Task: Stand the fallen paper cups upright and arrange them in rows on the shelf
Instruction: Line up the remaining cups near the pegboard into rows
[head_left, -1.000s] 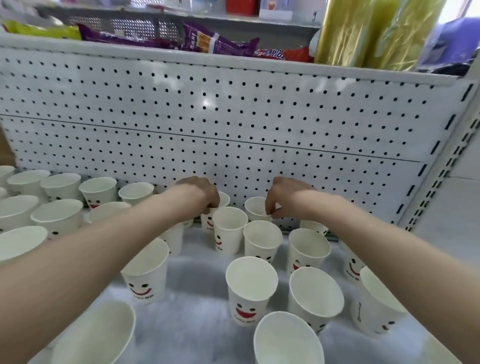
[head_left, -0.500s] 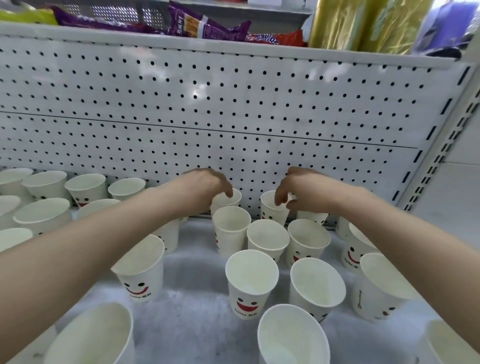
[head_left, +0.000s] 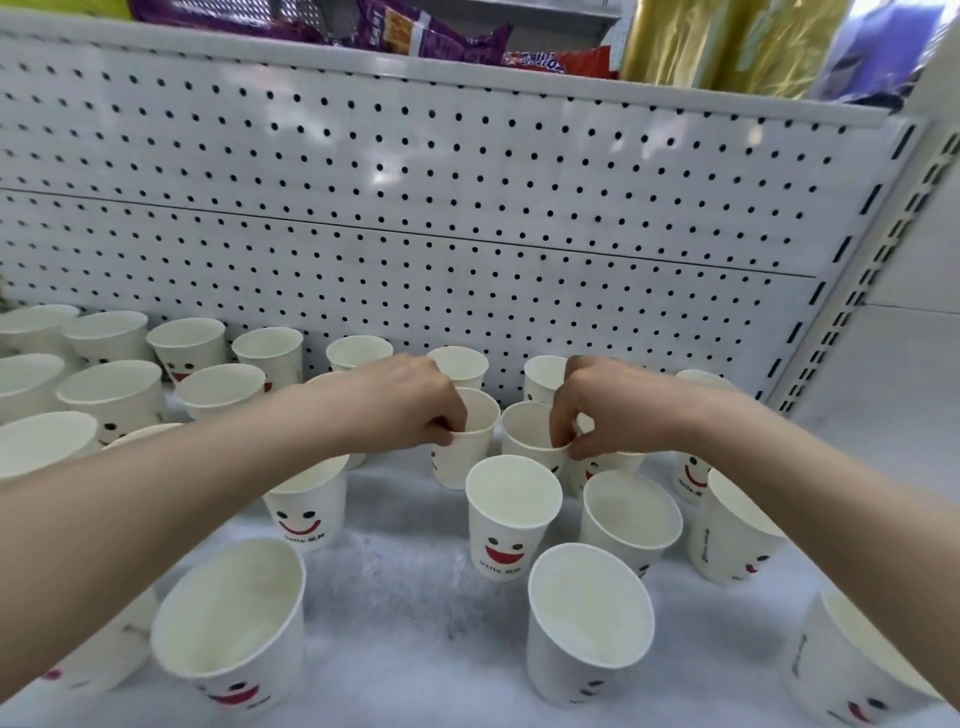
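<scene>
Both hands on rims
Your left hand pinches left cup rim; right hand pinches right cup rim; cups upright, just beside each other

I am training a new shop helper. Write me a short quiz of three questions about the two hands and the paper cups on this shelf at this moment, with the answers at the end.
1. True or false: the left hand pinches the rim of an upright paper cup.
2. Choose one. The right hand: A) pinches the rim of a second upright cup; B) is a closed fist that holds nothing; C) is out of view.
3. Fill the gap: the white back panel behind the cups is dotted with small round ____.

Key: 1 true; 2 A; 3 holes.
</scene>
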